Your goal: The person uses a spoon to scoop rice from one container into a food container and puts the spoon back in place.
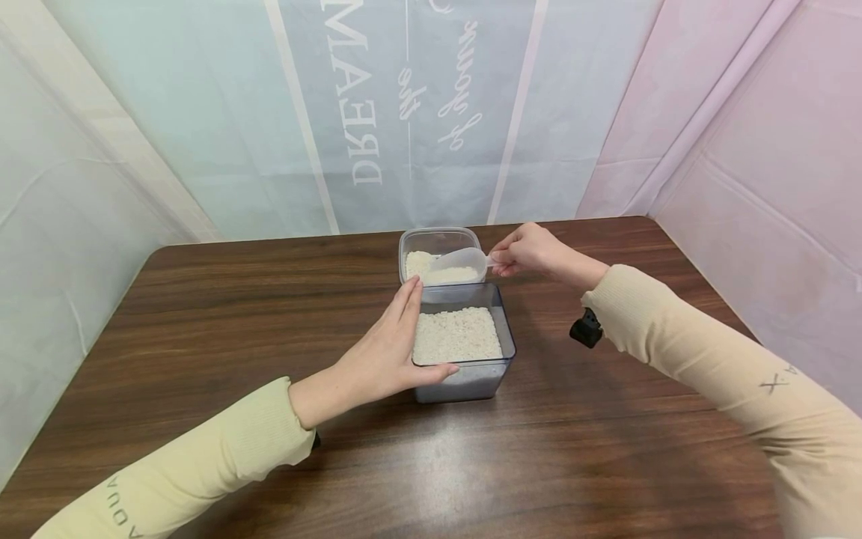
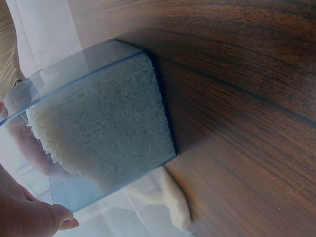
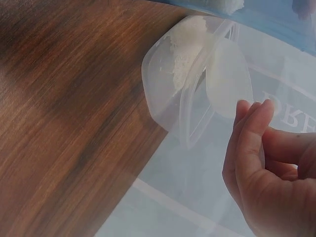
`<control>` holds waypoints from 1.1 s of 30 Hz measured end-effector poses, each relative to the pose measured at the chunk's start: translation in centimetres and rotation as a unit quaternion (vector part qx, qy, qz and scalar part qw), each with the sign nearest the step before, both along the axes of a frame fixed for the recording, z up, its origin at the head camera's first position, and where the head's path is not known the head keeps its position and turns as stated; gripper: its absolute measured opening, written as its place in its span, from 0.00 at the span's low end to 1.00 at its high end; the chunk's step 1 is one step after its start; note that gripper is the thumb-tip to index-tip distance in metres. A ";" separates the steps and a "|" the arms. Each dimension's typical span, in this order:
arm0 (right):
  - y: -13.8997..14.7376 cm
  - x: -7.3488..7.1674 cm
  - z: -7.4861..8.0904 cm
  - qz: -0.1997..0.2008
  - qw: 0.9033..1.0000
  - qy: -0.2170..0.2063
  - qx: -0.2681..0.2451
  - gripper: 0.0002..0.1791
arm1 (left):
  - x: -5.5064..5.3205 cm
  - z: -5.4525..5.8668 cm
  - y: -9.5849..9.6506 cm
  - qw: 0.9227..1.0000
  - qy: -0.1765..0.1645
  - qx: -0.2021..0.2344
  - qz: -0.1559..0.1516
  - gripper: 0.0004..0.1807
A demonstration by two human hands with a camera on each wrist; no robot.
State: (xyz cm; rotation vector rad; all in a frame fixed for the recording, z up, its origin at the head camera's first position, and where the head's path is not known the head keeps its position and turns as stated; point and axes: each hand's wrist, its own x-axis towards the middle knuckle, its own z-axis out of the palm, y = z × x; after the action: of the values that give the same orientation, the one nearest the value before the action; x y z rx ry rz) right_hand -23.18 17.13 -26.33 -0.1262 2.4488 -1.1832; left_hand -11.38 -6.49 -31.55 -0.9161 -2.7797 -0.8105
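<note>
A translucent white scoop is pinched by its handle in my right hand. Its bowl is tilted over the small clear container, which has rice in it. Closer to me stands a taller blue-tinted container, part filled with rice. My left hand is spread at the left front corner of this container, the fingers extended along its left rim and the thumb along the front rim. In the right wrist view the fingers hide most of the scoop's handle.
Both containers stand on a dark wood table, one right behind the other. Behind the table's back edge hangs a pale blue cloth with white lettering. Pale cloth also hangs on the right side.
</note>
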 end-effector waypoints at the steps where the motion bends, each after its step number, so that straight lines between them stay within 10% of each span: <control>1: 0.0 0.0 0.1 0.001 1.000 0.002 0.003 0.16 | 0.0 0.1 0.0 1.000 -0.001 0.000 0.000 0.60; 33: 0.2 0.6 1.7 0.033 0.989 0.114 0.094 0.13 | 0.1 0.0 0.0 1.000 -0.002 -0.004 0.001 0.60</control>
State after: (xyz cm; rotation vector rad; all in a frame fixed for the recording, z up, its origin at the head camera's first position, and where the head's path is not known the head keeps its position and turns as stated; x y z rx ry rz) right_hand -22.53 17.35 -24.62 -0.2998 2.7165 -0.9491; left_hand -11.24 -6.47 -31.54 -0.9129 -2.7889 -0.8041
